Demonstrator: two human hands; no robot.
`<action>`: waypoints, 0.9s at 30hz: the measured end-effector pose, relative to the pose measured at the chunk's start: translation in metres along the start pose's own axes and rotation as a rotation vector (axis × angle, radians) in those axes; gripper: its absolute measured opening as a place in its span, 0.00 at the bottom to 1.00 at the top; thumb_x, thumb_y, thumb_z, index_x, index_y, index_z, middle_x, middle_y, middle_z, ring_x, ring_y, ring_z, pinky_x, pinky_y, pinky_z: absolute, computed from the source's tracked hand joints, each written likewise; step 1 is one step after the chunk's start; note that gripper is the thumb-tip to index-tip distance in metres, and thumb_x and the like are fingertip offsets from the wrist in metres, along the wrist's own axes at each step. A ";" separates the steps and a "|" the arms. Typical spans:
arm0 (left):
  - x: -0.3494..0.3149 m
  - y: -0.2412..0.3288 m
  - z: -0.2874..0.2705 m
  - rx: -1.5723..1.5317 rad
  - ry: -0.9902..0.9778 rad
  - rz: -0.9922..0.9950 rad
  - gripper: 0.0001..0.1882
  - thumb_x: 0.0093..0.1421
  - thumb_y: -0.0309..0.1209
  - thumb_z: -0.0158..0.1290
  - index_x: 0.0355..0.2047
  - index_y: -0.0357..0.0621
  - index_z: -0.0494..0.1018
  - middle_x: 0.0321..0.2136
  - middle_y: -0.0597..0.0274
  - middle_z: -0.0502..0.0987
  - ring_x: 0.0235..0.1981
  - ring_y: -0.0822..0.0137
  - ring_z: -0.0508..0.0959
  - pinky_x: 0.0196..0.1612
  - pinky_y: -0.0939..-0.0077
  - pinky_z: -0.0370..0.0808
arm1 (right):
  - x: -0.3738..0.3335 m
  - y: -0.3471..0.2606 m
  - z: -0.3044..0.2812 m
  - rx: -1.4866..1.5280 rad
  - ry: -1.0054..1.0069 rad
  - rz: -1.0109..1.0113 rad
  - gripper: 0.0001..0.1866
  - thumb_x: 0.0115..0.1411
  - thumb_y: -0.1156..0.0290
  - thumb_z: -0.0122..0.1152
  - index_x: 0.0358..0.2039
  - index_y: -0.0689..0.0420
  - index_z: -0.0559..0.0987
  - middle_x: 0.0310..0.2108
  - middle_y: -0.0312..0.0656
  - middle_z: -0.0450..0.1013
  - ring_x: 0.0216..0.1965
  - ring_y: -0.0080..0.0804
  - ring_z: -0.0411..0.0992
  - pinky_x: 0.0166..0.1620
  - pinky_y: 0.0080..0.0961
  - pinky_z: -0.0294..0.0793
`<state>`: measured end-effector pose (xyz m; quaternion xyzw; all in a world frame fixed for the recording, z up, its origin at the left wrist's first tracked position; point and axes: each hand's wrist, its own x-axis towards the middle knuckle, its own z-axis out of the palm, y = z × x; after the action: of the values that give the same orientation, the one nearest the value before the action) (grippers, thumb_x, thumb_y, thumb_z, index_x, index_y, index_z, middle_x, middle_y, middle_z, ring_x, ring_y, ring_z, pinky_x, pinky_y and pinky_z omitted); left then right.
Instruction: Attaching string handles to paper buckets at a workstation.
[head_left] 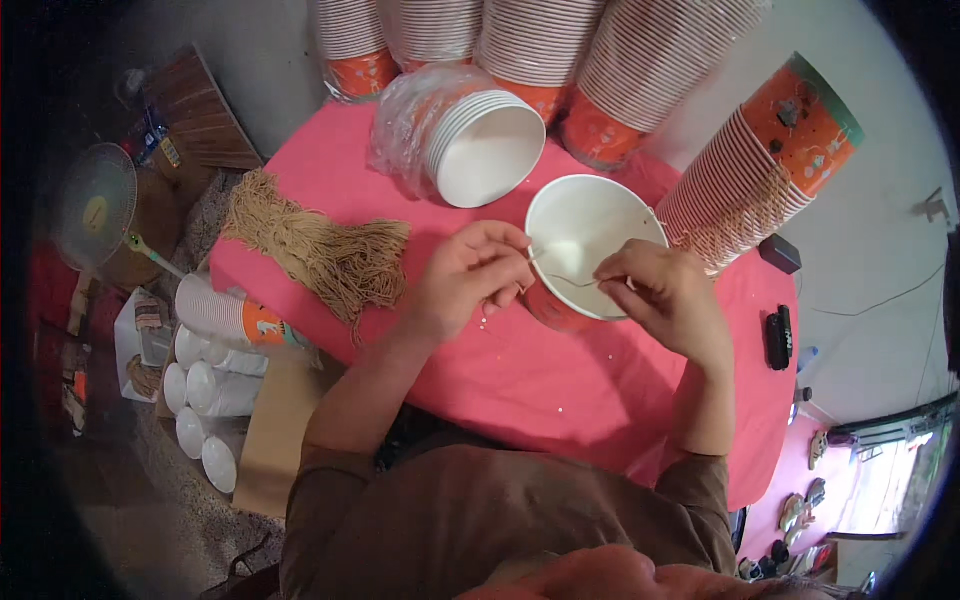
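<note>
A round paper bucket point(600, 215), white inside and orange outside, stands upright in front of me on the pink-covered table. My left hand point(478, 275) is closed at its left rim, with the fingertips together around one end of a thin tan cord point(570, 282). Across the bucket's mouth the cord runs to my right hand point(665, 300), which pinches it between thumb and forefinger over the near right rim. Whether the cord passes through the bucket's wall is hidden by my left fingers.
Left lies a bundle of tan cords point(320, 250). Nested buckets point(490, 150) in plastic lie behind; tall stacks point(540, 45) line the wall. A leaning stack point(740, 175) with cords hanging on it stands right, near a black marker point(778, 337). A carton point(285, 435) is lower left.
</note>
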<state>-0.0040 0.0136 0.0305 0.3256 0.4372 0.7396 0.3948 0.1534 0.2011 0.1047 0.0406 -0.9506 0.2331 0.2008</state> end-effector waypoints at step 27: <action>0.000 -0.009 0.008 0.166 -0.010 0.119 0.09 0.63 0.29 0.53 0.41 0.35 0.74 0.28 0.68 0.76 0.25 0.81 0.71 0.28 0.87 0.69 | 0.021 -0.010 0.014 -0.108 0.206 -0.249 0.06 0.50 0.77 0.63 0.28 0.59 0.74 0.27 0.44 0.72 0.28 0.44 0.73 0.29 0.35 0.72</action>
<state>0.0057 0.0191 0.0262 0.3865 0.4749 0.7212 0.3239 0.1310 0.1861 0.1058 0.1230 -0.9238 0.1581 0.3263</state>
